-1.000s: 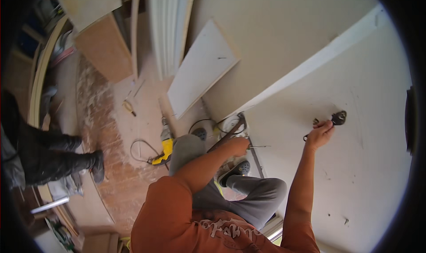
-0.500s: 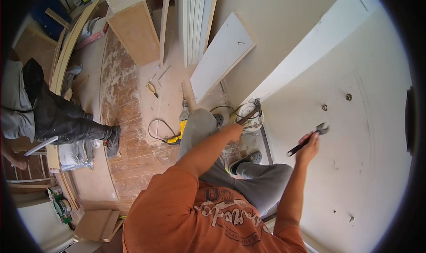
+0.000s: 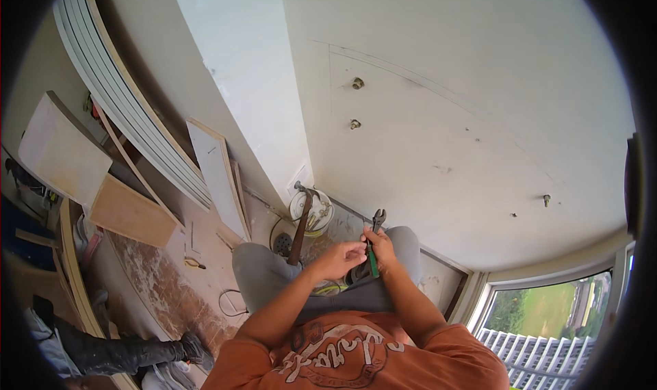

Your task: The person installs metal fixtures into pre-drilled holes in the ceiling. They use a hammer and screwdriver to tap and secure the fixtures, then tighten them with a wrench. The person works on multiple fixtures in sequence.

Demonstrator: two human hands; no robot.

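1. Because the adjustable wrench with the dark metal head [image 3: 378, 217] looks like solid steel, I'd bet it's stiff, tough to break and kinda head-heavy. It's in the right hand [image 3: 382, 248], over the lap, with the head poking out past the fingers.
2. That hand's wrapped snugly around it. A slim green handle [image 3: 373, 264] sticks out below the same fist; can't tell if it's part of the wrench or a second tool. I'd grip low on the shank, full palm, since dust could make it slippery.
3. Left hand [image 3: 341, 261] is right beside it, fingers curled, tips bunched. Can't tell if they're pinching anything.
4. Bit farther out, a long brown-handled hammer [image 3: 300, 234] leans at a round white bucket [image 3: 330, 219].
5. Farthest off, two stubby brass-coloured fittings [image 3: 358, 83] stick out of the off-white wall [image 3: 438, 123].
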